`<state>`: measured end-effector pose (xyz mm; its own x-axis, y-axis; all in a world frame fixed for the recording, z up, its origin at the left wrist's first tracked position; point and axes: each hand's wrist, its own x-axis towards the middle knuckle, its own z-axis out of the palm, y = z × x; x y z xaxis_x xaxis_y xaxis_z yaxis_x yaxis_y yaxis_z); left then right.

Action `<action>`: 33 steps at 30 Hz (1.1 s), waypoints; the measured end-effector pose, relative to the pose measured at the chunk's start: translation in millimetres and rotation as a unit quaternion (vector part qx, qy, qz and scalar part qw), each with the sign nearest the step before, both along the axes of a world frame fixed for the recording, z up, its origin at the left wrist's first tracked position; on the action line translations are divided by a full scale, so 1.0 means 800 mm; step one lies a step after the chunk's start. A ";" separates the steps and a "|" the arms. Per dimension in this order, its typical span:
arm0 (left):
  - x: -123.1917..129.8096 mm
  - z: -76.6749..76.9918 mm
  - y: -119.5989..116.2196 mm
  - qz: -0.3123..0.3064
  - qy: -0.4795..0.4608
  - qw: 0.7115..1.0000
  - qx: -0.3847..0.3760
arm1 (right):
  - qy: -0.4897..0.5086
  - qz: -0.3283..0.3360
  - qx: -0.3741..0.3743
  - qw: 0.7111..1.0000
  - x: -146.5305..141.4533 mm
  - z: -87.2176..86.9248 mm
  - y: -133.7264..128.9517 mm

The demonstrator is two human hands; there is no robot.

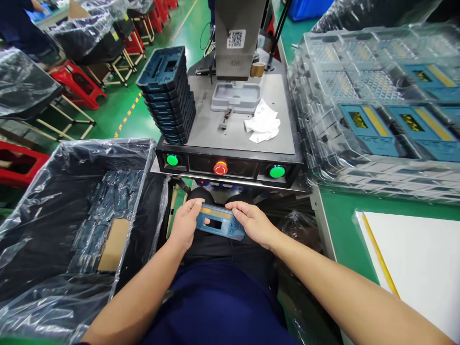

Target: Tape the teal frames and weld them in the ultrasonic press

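Above my lap I hold a blue plastic housing cover with a rectangular window and a yellowish strip along its far edge. My left hand grips its left end, thumb near the top corner. My right hand pinches its far right corner. Beyond them is a press machine with two green buttons and a red emergency stop button on its front. A grey fixture lies on the machine's plate under the press head, with a crumpled white cloth beside it.
A stack of dark blue housings stands on the plate's left side. At left, a plastic-lined bin holds wrapped parts and cardboard. Clear blister trays with similar blue covers are piled at right, behind a white sheet on the green table.
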<state>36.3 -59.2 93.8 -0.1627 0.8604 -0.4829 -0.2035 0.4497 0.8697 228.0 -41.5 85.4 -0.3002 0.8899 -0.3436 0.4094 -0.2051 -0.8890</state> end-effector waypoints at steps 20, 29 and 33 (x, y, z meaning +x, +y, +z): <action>-0.020 -0.027 0.006 0.076 -0.085 0.992 -0.051 | -0.258 0.264 0.366 0.854 0.015 0.053 -0.010; -0.019 -0.029 0.007 0.038 -0.086 0.992 -0.081 | -0.319 -0.040 0.497 0.806 0.115 0.190 0.034; -0.021 -0.038 0.001 0.040 -0.093 0.990 -0.100 | -0.425 -0.267 0.400 0.767 0.187 0.221 0.102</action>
<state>19.5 -58.7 63.6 -0.1183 0.7331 -0.6697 -0.3938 0.5845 0.7094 377.7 40.3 262.2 0.2100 0.8364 0.5062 0.9581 -0.0730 -0.2769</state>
